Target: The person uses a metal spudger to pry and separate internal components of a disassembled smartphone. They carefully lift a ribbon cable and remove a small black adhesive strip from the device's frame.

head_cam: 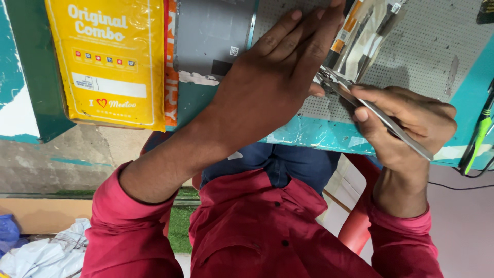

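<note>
— Looking down from the head camera, what do I have at the bench [309, 131]?

— I see the left hand [272, 77] laid flat, fingers straight and close together, pressing on a grey perforated mat [432, 46] toward twelve o'clock. It grips nothing; its fingertips touch a shiny strip-shaped part [360, 38] lying at one o'clock.

— And the right hand?

— My right hand [406, 123], at three o'clock, is closed around metal tweezers [381, 116]. Their tips point toward ten o'clock and meet the left hand's edge, just below the shiny part; whether they pinch anything, I cannot tell.

— What surrounds them?

— A grey flat panel [211, 36] lies at eleven o'clock, touching the left wrist. A yellow plastic packet [110, 62] sits at ten o'clock, well apart from both hands. At the far three o'clock edge, a green-handled tool [478, 136] hangs beside the bench. Red sleeves [128, 231] fill six o'clock.
</note>
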